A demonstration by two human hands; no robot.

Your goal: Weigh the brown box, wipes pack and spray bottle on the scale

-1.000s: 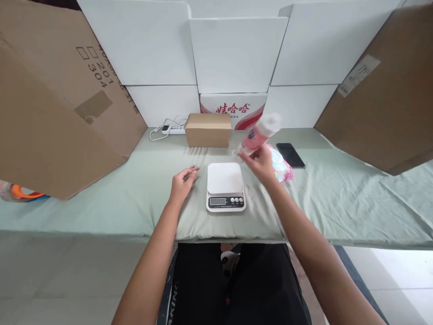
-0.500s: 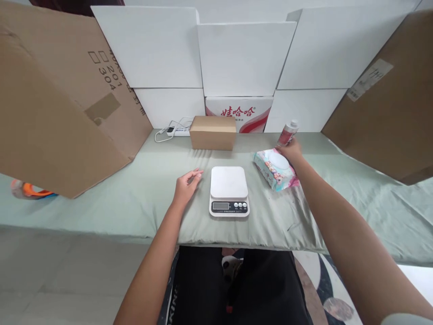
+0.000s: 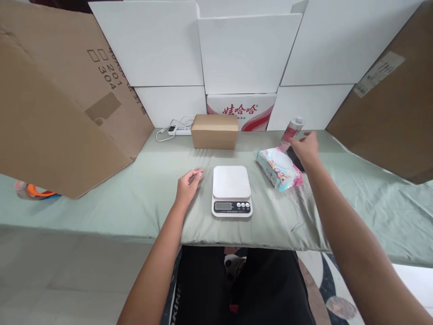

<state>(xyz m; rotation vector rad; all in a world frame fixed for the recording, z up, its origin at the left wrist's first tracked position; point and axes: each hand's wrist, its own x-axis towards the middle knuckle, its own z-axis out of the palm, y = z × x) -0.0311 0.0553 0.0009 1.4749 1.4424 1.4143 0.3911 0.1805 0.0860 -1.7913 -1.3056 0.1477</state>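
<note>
While the left hand (image 3: 187, 183) rests loosely curled and empty beside the scale (image 3: 232, 190), the right hand (image 3: 306, 146) hovers open, holding nothing, just beside the upright pink bottle (image 3: 291, 129). The wipes pack (image 3: 279, 168) lies between scale and right hand; a small brown box (image 3: 214, 131) sits behind.

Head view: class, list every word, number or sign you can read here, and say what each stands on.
"201" and "304": printed on the big brown carton on the left.
"娃哈哈": red characters on the white and red box at the back.
Unreadable: the scale display and button marks, the pink bottle label, the wipes pack print, and the white sticker on the right carton.
</note>
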